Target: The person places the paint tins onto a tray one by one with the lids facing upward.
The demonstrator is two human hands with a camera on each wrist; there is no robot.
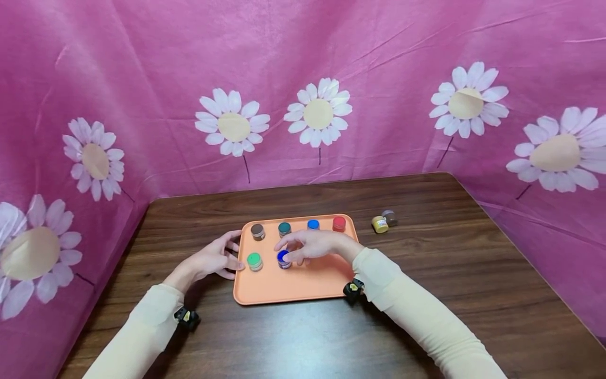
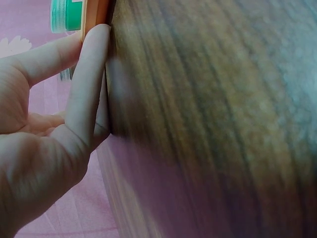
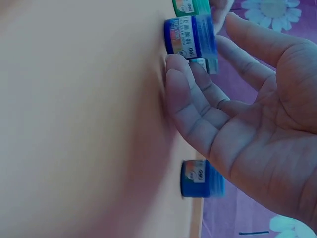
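Observation:
An orange tray (image 1: 289,289) lies on the table with small lidded paint jars standing on it. My left hand (image 1: 215,258) touches the tray's left edge with extended fingers, beside a light green jar (image 1: 254,261). Over the tray, my right hand (image 1: 314,246) is at a dark blue jar (image 1: 283,258). In the right wrist view its fingers are loosely bent next to that dark blue jar (image 3: 190,37), and the thumb stands apart from it. The back row holds a brown jar (image 1: 258,231), a dark green jar (image 1: 284,228), a blue jar (image 1: 313,225) and a red jar (image 1: 339,223).
Right of the tray, a yellow jar (image 1: 380,224) and a dark grey jar (image 1: 390,217) lie close together on the brown wooden table (image 1: 426,252). A pink cloth (image 1: 379,63) with white flowers hangs behind and at both sides.

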